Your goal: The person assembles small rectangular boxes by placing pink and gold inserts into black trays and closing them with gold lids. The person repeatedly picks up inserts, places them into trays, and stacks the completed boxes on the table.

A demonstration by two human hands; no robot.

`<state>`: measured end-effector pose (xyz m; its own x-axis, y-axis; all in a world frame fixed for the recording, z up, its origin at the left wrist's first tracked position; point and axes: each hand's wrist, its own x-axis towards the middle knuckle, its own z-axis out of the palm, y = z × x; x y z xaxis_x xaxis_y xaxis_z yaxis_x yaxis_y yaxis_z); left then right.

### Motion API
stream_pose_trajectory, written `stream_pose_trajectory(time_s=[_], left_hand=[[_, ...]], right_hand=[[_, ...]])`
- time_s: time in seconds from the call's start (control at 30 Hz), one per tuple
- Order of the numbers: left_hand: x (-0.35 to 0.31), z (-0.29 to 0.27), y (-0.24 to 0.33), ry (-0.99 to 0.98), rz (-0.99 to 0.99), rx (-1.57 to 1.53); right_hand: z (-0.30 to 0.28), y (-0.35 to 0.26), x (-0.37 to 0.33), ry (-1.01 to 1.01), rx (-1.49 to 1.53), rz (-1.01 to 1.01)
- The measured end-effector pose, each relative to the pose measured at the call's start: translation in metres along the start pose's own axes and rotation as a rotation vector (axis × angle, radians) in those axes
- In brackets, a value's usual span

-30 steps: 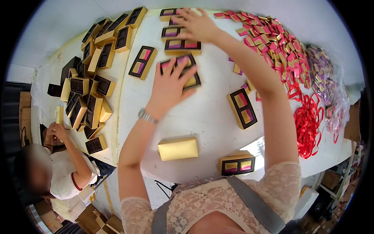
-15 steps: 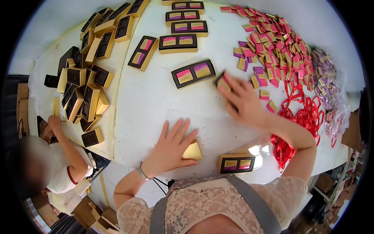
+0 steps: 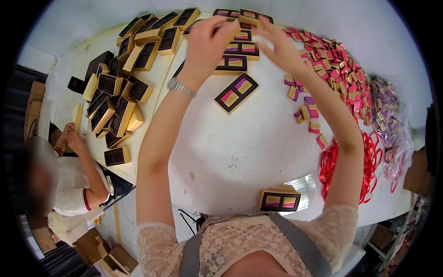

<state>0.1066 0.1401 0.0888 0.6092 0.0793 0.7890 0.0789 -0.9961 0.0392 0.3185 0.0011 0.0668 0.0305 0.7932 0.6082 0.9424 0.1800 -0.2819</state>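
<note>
Both my arms reach to the far side of the white table (image 3: 240, 152). My left hand (image 3: 206, 44) and my right hand (image 3: 279, 48) meet over a row of filled boxes and together grip a gold box (image 3: 232, 23), mostly hidden by my fingers. Under the hands lie black-and-gold boxes with pink and gold inserts (image 3: 233, 63). Another such filled box (image 3: 236, 93) lies at an angle nearer to me. One more filled box (image 3: 279, 201) stands at the table's near edge.
Several empty black-and-gold trays (image 3: 115, 104) are heaped at the left. Small pink and gold packets (image 3: 339, 69) spread at the right, beside red ribbons (image 3: 369, 161) and a bag of purple packets (image 3: 390, 120). A seated person in white (image 3: 69, 184) works at the lower left.
My left hand lifted the gold lid from the near table and my right hand lifted a box from the middle right. Both hands have moved up to the far row.
</note>
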Motion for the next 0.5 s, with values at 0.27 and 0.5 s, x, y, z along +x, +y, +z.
stream_pose_trajectory(time_s=[0.27, 0.5], left_hand=[[-0.042, 0.031, 0.008, -0.312, -0.229, 0.162], [-0.115, -0.051, -0.016, -0.680, -0.754, 0.310]], right_hand=[[-0.120, -0.204, -0.219, -0.964, 0.175, -0.068], [-0.104, -0.204, -0.216, -0.907, 0.249, -0.205]])
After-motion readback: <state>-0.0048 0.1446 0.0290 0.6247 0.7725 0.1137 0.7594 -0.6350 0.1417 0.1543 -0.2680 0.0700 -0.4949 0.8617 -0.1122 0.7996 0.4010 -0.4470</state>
